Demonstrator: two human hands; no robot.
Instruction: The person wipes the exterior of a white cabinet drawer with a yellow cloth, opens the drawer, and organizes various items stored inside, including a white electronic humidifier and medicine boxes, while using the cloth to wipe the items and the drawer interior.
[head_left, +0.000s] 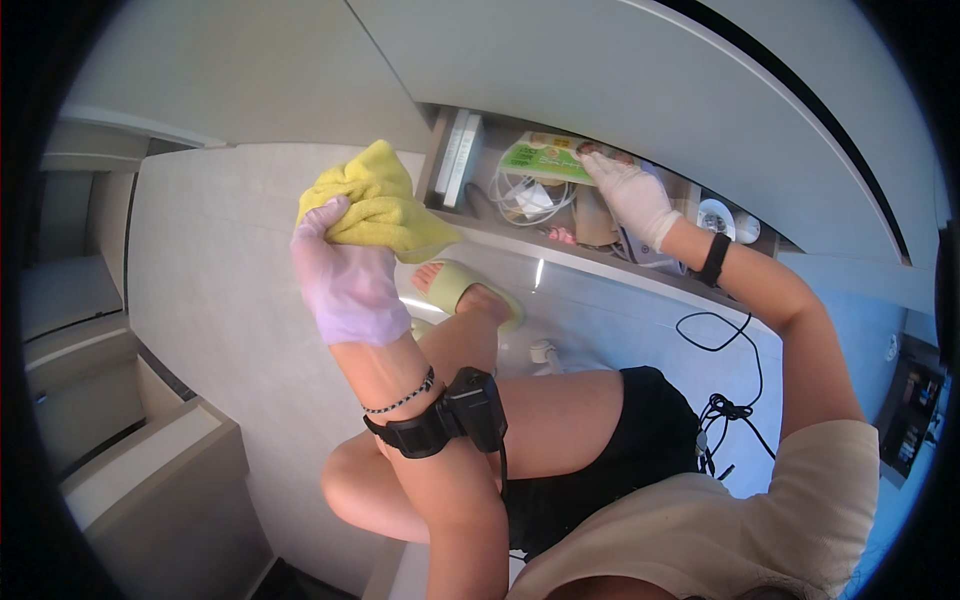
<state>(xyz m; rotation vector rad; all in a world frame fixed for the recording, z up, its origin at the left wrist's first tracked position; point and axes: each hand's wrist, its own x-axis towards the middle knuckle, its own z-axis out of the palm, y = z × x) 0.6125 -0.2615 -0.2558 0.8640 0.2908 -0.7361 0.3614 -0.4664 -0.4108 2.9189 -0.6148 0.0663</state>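
Observation:
My left hand (330, 262), in a thin translucent lilac glove, grips a bunched yellow cloth (382, 202) above the floor, left of an open drawer (510, 236). My right hand (630, 191), in a whitish glove, reaches into that drawer. Its fingers lie on the right part of a green and yellow printed packet (551, 157); whether they pinch it is hidden. Under the packet are a coiled white cable (517, 202) and a brown cardboard-like piece (595, 219). Small pink items (560, 235) lie near the drawer's front wall.
White boxes or books (459, 159) stand at the drawer's left end; round white items (716, 216) sit at its right. A tangled black cable (727, 407) lies on the right. Another open drawer (161, 450) juts out at lower left. My foot wears a green slipper (450, 289).

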